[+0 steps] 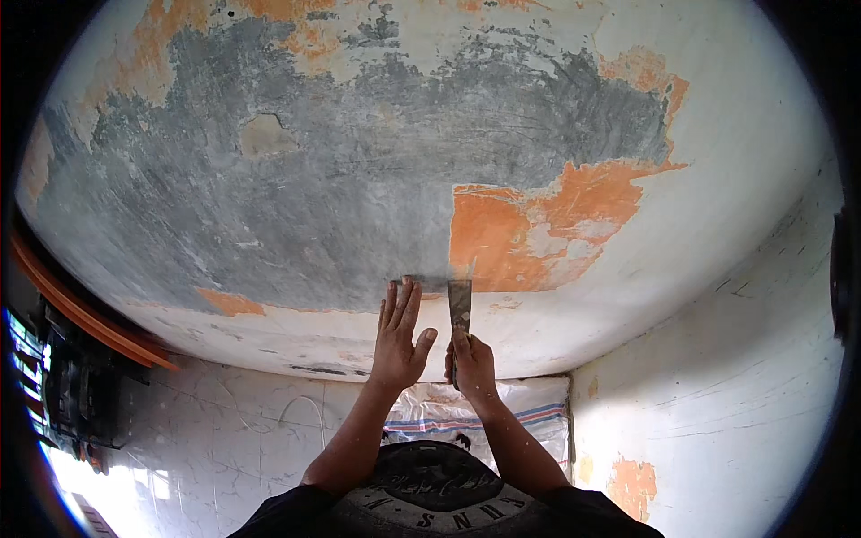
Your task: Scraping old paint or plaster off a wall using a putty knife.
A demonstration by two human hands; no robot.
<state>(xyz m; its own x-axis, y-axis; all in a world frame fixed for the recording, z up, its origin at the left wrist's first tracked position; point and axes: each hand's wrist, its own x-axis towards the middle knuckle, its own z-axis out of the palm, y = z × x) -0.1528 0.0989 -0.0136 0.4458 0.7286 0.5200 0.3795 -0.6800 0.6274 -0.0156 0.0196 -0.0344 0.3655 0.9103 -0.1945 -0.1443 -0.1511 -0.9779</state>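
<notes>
In the head view my right hand [472, 360] grips the handle of a scraper [460, 299], whose flat, stained metal blade points up against the wall. The blade's tip meets the lower edge of an orange paint patch [491, 235]. Left of the scraper, my left hand [401, 336] is raised with its fingers extended, their tips at the wall's bare grey surface [336, 222]; it holds nothing. White paint [323, 336] remains below the grey and orange areas. Whether the left palm touches the wall cannot be told.
A side wall [726, 403] with peeled orange spots stands at right. Below lie a marbled tile floor [255, 424], a thin white cable [303, 398] and a striped plastic sheet [531, 413]. An orange-brown curved edge [94, 319] and dark objects [84, 390] are at left.
</notes>
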